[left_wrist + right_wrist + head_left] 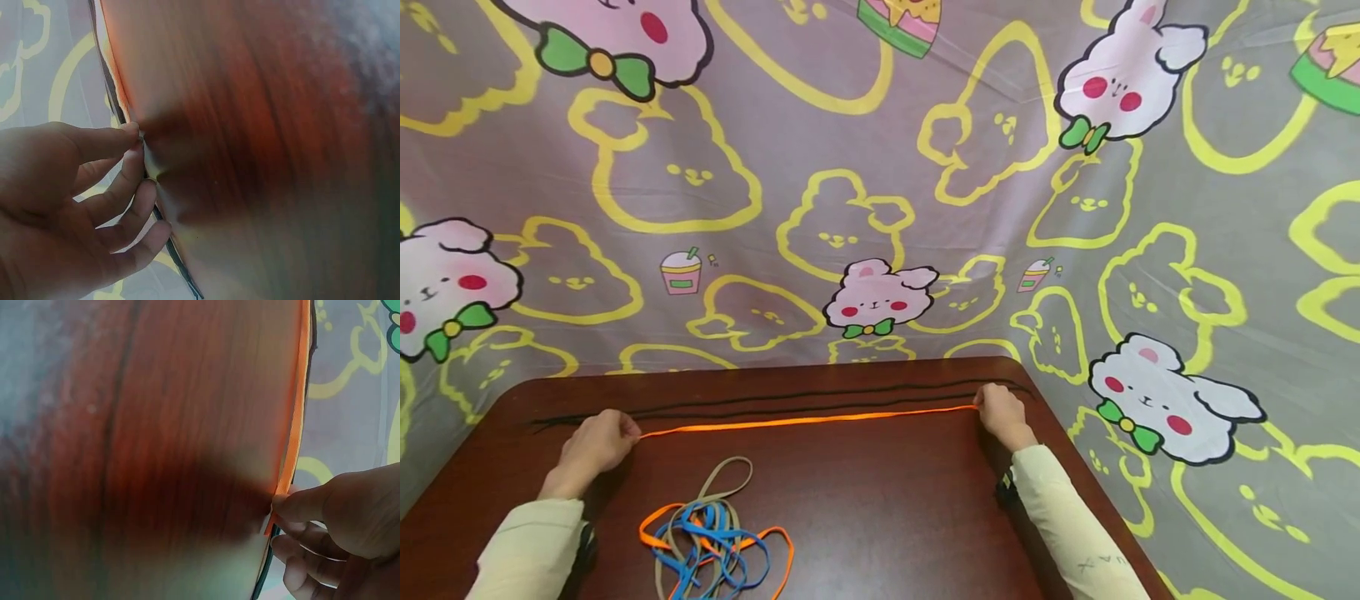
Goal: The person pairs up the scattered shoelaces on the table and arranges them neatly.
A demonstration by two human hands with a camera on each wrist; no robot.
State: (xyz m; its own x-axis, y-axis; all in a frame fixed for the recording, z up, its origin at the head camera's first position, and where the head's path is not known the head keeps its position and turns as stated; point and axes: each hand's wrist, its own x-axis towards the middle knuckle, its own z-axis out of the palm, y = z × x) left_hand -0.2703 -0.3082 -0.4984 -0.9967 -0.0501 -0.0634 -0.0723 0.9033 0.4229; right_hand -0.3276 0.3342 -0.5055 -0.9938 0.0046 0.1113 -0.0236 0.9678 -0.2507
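An orange shoelace stretches straight across the table between both hands. My left hand pinches its left end between thumb and forefinger; the other fingers are loosely bent in the left wrist view. At the right end, my right hand pinches the lace, and a short orange tip pokes out below the thumb in the right wrist view. Just beyond it, two black shoelaces run nearly parallel along the table's far side, their left ends together past the left hand.
A loose tangle of blue laces, with an olive-brown lace and an orange lace, lies at the front left of the dark wooden table. A patterned cloth with rabbit drawings hangs behind and beside the table.
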